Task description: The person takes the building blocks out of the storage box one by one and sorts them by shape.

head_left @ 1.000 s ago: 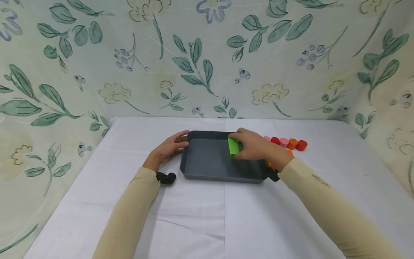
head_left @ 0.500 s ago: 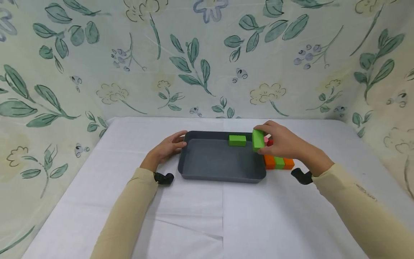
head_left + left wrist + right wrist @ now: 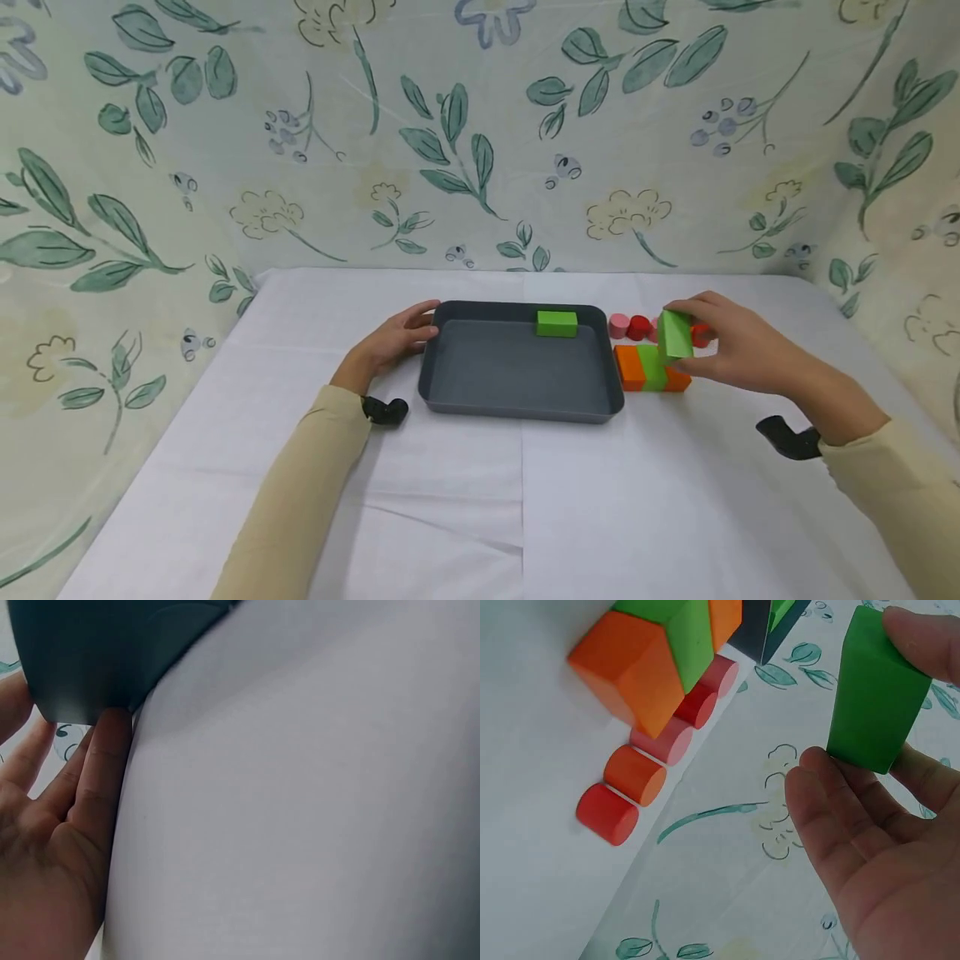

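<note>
My right hand (image 3: 750, 342) pinches a green rectangular block (image 3: 675, 335) between thumb and fingertips. It holds the block above a row of blocks to the right of a dark grey tray (image 3: 510, 367). In the right wrist view the held block (image 3: 877, 697) is clear of the table. A second green block (image 3: 557, 324) lies inside the tray near its back wall. My left hand (image 3: 393, 337) rests with extended fingers against the tray's left end. The left wrist view shows its fingertips touching the tray's corner (image 3: 82, 660).
Right of the tray stand an orange block (image 3: 629, 368), a green block (image 3: 651, 368) and another orange block (image 3: 678, 380), side by side. Behind them runs a line of several pink, red and orange cylinders (image 3: 609, 814). A floral cloth (image 3: 337, 150) hangs behind the white-covered table (image 3: 450, 500).
My right hand has moved right with the green block, from over the tray to above the block row. The green block in the tray has come into view. The left hand stays put.
</note>
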### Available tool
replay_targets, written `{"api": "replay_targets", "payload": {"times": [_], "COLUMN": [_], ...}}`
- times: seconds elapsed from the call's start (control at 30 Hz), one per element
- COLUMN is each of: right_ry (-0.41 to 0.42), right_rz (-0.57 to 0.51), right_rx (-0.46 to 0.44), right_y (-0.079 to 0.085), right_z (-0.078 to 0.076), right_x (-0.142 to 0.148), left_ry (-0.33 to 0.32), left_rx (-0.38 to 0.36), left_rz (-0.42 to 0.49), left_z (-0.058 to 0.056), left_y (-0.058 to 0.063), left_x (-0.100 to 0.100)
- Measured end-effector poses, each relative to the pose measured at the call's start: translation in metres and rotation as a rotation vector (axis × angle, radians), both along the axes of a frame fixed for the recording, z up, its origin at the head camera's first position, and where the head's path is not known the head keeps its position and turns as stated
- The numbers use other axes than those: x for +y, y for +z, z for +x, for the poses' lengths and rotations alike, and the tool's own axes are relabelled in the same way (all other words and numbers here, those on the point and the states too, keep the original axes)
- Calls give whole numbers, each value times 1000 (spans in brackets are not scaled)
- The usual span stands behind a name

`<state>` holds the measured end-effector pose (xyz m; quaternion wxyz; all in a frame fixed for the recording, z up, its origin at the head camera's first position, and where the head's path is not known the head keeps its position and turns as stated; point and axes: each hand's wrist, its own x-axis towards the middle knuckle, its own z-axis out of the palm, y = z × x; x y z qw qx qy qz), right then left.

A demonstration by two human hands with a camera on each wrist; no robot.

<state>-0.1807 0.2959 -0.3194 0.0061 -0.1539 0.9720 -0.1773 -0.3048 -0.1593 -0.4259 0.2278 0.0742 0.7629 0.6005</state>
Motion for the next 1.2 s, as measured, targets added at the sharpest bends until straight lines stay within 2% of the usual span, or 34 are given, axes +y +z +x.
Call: {"api": "replay_targets", "payload": {"times": [0.3,0.5,0.67,0.93,1.2], "right_ry": [-33,-87,-123,-130,-145], "right_rz": [-31,-31,-30,-34,-43], "right_rx": [68,70,29,-54,-129], "right_y": [-14,-31,-45,-69,-77], "right_z": [18,27,32,23,10], "right_x": [47,72,87,95,90], "left_ry": [-30,-39,-40,-24,-4], "left_rx": [23,25,20,20,12], "left_rz": [-5,4,8,0,2], "left_z": [0,-1,0,-2,0], "left_y": [0,-1,0,0,2], "left_x": [-1,-3,0,2,4]}}
